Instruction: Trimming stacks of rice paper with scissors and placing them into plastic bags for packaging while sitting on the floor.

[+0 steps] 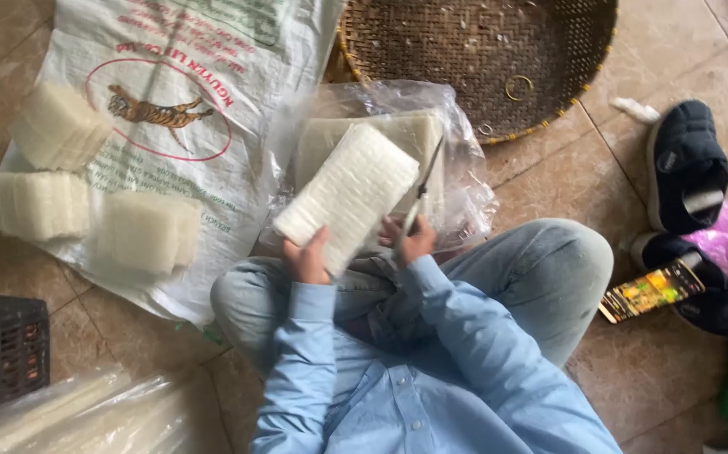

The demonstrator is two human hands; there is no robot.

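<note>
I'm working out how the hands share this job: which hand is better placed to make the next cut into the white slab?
Probably the right hand: it already grips the scissors beside the white slab, while the left hand is busy holding it.

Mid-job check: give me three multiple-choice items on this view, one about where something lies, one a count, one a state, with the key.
1. Where does the phone lie?
A. on the floor tiles by the dark shoes
B. in the woven basket
C. on the printed sack

2. How many cut white stacks lie on the printed sack?
A. one
B. three
C. six

3. What is the left hand doing?
A. resting empty on the knee
B. holding up the white block
C. gripping the phone

Key: 1 A, it rests beside the dark shoes; 2 B, three separate stacks show; 3 B, its fingers clasp the white block while the right hand holds the scissors.
</note>
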